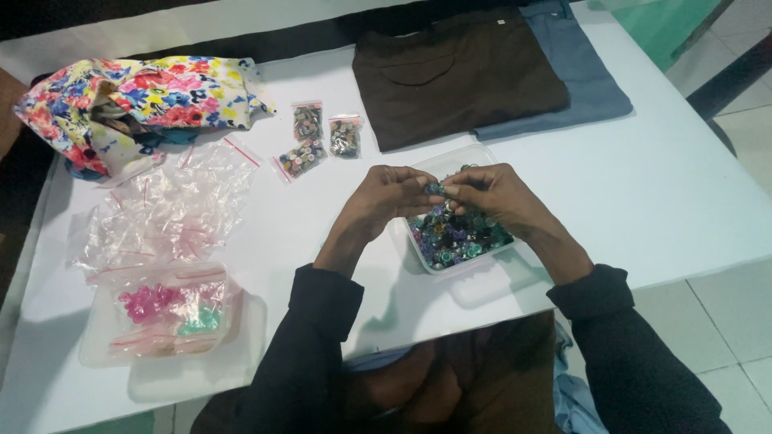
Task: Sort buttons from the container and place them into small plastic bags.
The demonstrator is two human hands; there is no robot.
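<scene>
Your left hand (392,193) and right hand (492,193) pinch one small button (435,190) together above the tub (474,154) of buttons on the tabletop (683,193). Keep each grip closed and low over it.

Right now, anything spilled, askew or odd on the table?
No spill: beads stay in the clear tub under both hands. Only the empty zip bags lie in a loose crumpled heap, unlike the three filled packets.
</scene>
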